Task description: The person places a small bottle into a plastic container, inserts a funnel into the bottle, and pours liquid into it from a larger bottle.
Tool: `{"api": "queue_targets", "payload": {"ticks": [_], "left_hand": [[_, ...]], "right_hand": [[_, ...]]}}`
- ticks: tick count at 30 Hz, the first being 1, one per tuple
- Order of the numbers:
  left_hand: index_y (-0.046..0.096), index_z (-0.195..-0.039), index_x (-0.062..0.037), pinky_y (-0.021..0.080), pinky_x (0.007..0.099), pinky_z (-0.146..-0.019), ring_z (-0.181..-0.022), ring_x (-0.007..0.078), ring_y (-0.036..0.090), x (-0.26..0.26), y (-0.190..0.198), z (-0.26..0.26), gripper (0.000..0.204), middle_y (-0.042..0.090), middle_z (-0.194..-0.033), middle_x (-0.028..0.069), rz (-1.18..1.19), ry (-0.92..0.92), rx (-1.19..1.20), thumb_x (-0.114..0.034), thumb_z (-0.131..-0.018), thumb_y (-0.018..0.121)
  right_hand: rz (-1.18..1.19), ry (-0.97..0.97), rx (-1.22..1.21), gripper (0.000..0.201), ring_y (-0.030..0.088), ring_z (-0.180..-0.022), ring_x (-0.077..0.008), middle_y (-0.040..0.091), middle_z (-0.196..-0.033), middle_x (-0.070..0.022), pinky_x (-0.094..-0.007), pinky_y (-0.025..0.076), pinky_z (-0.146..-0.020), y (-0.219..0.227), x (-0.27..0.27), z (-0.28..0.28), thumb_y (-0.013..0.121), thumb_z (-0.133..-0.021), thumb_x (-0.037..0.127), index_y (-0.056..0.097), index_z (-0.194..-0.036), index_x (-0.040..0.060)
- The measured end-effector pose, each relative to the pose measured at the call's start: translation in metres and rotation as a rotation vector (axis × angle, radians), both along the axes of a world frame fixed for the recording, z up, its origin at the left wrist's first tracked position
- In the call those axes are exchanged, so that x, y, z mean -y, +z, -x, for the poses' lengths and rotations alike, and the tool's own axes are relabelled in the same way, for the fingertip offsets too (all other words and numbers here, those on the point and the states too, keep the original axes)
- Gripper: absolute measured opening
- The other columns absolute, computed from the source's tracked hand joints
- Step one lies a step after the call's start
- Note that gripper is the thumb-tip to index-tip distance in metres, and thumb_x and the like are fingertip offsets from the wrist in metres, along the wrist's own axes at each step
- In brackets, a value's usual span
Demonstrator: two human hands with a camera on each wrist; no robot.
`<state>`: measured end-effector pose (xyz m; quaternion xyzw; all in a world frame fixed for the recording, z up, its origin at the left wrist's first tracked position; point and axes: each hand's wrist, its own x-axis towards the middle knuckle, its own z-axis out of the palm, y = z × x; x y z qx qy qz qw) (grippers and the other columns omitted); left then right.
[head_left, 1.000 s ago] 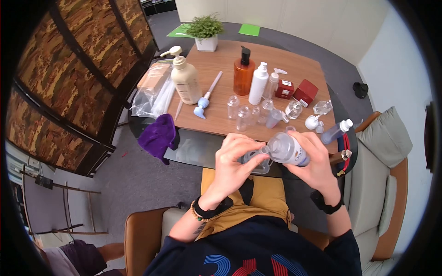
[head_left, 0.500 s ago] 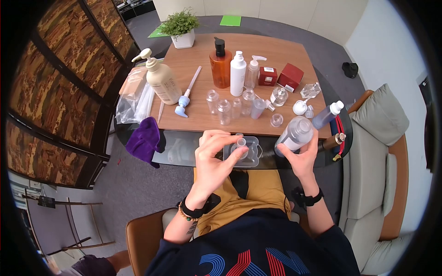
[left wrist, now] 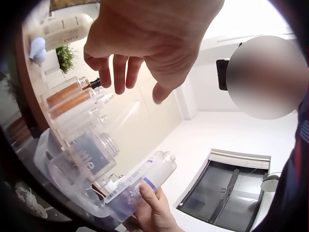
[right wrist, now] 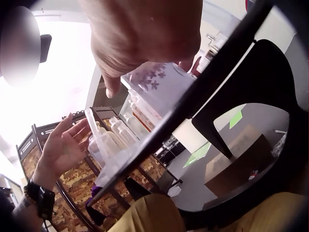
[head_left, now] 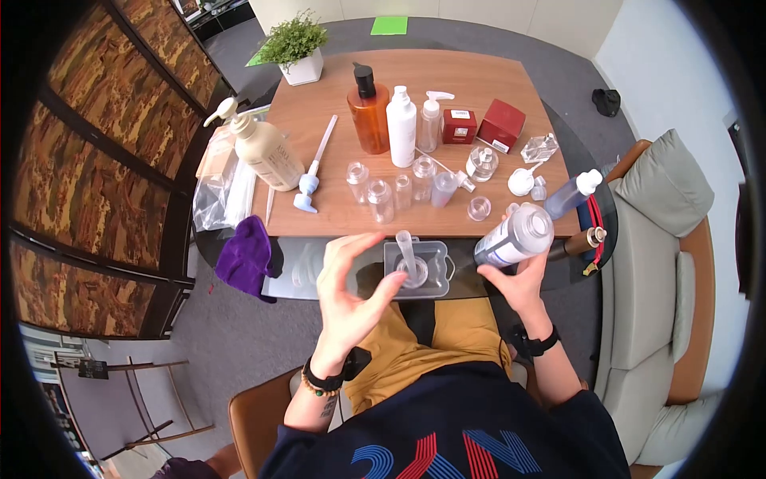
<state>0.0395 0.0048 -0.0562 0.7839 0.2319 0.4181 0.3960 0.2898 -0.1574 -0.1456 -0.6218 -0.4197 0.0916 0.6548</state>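
Note:
My left hand hovers open, fingers spread, just left of a clear plastic tray on the glass table edge. A small clear funnel stands in the tray, stem up, with nothing touching it. My right hand grips a clear bottle with a blue label, tilted, its uncapped mouth pointing up and right, to the right of the tray. The left wrist view shows the left hand's straight fingers above that bottle. In the right wrist view the right hand holds the bottle and the funnel is seen.
On the wooden tabletop stand a cream pump bottle, an amber bottle, a white bottle, red boxes and several small clear bottles. A purple cloth hangs at the left. A sofa stands to the right.
My left hand let go of the funnel, which now stands in the tray, and drew back open. My right hand carried the bottle away to the right and holds it there.

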Motion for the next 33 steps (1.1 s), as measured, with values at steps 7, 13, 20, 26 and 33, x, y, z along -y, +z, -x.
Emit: {"api": "queue_targets", "payload": {"ticks": [7, 13, 20, 26, 33], "left_hand": [[0.047, -0.084, -0.0035, 0.040, 0.0305, -0.083, -0.085, 0.0143, 0.047, -0.035, -0.065, 0.028, 0.036, 0.050, -0.089, 0.0045, 0.138, 0.438, 0.119, -0.020, -0.115, 0.038], [0.040, -0.071, -0.0030, 0.034, 0.0353, -0.067, -0.074, 0.0202, 0.042, -0.052, -0.097, 0.029, 0.043, 0.045, -0.074, 0.0064, 0.104, 0.509, 0.053, -0.018, -0.111, 0.044], [0.022, -0.064, -0.0138, 0.023, 0.0332, -0.062, -0.066, 0.0140, 0.028, -0.044, -0.100, 0.024, 0.054, 0.022, -0.065, -0.0017, 0.131, 0.534, 0.189, -0.035, -0.113, 0.029], [0.022, -0.071, -0.0136, 0.023, 0.0322, -0.065, -0.069, 0.0119, 0.027, -0.040, -0.102, 0.020, 0.047, 0.021, -0.067, -0.0024, 0.195, 0.651, 0.215, -0.027, -0.114, 0.035], [0.022, -0.076, -0.0134, 0.019, 0.0302, -0.058, -0.063, 0.0086, 0.022, -0.039, -0.104, 0.022, 0.044, 0.023, -0.069, -0.0030, 0.265, 0.707, 0.161, -0.029, -0.116, 0.034]], "right_hand": [[0.209, -0.004, 0.476, 0.121, 0.045, -0.137, -0.0399, 0.041, -0.149, -0.0246, -0.0496, 0.033, -0.117, -0.052, 0.038, -0.029, 0.059, -0.088, 0.083, 0.023, -0.157, -0.0099], [0.097, -0.136, 0.189, 0.088, 0.052, -0.108, -0.0269, 0.048, -0.121, -0.0145, -0.0411, 0.043, -0.096, -0.028, 0.021, -0.017, 0.073, -0.084, 0.065, 0.041, -0.132, -0.0013], [0.228, -0.258, -0.148, 0.033, 0.046, -0.081, -0.0149, 0.046, -0.088, -0.0033, -0.0300, 0.044, -0.078, -0.006, 0.022, -0.003, 0.075, -0.086, 0.003, 0.045, -0.098, 0.0071], [0.121, -0.205, -0.152, 0.037, 0.039, -0.065, -0.0154, 0.042, -0.068, -0.0024, -0.0327, 0.043, -0.067, -0.052, 0.055, -0.016, 0.056, -0.106, 0.013, 0.046, -0.071, 0.0051], [0.031, 0.018, -0.447, 0.026, 0.046, -0.084, -0.0155, 0.043, -0.086, -0.0013, -0.0338, 0.047, -0.096, -0.030, 0.049, -0.015, 0.071, -0.094, 0.012, 0.047, -0.087, 0.0131]]}}
